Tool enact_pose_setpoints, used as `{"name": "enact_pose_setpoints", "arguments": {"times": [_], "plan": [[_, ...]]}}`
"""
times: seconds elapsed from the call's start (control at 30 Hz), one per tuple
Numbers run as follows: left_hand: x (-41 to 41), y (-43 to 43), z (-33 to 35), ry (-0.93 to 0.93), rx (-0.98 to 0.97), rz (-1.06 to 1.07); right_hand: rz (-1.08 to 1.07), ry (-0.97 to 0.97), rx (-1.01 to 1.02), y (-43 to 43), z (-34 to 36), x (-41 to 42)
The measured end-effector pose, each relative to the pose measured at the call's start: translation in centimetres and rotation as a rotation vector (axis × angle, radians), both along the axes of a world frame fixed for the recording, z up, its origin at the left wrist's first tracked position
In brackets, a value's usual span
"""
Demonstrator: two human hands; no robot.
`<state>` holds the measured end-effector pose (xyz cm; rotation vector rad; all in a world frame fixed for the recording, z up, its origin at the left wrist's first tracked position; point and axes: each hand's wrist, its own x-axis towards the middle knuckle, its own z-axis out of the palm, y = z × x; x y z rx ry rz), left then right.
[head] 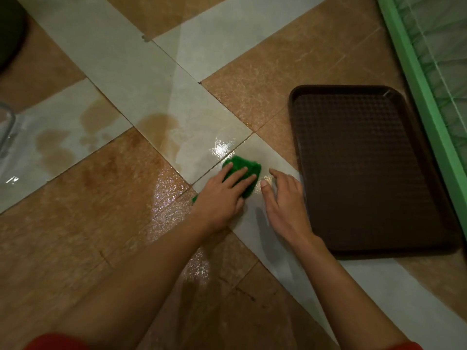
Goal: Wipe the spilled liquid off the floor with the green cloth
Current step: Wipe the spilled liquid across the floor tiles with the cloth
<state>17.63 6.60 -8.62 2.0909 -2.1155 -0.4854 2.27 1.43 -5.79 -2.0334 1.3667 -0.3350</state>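
Left hand (222, 195) presses the green cloth (243, 170) with flat, released fingers, right hand (284, 198) loose and empty at three o'clock; the spilled liquid (158, 123) spreads toward ten o'clock.

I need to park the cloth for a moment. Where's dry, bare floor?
The brown tray is bare inside, and the tiles beyond it and the green cloth look dry. Left of the cloth, spilled liquid puddles the tiles. Between cloth and tray the right hand fills the gap.
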Motion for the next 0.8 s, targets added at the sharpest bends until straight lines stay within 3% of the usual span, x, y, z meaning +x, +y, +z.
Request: {"name": "enact_pose_setpoints", "arguments": {"times": [0.1,0.23,0.3,0.5,0.67,0.8], "plan": [[-2.7,-0.3,0.4,0.018,0.037,0.133,-0.007,-0.047,-0.003,0.3,0.1,0.6],[-2.4,3.2,-0.3,0.021,-0.076,-0.235,0.008,-0.082,-0.023,0.1,0.8,1.1],[0.1,3.2,-1.2,-0.042,-0.094,-0.276,0.024,-0.065,-0.043,0.1,1.0,0.9],[-0.2,1.1,-0.3,0.010,0.033,0.111,0.007,0.030,-0.014,0.9,0.0,0.0],[1.2,3.1,-0.4,-0.028,-0.023,-0.207,0.002,-0.017,-0.006,1.2,0.5,0.3],[3.2,0.2,-0.8,-0.024,-0.049,0.064,-0.044,-0.041,0.001,0.9,1.2,-0.3]]}}
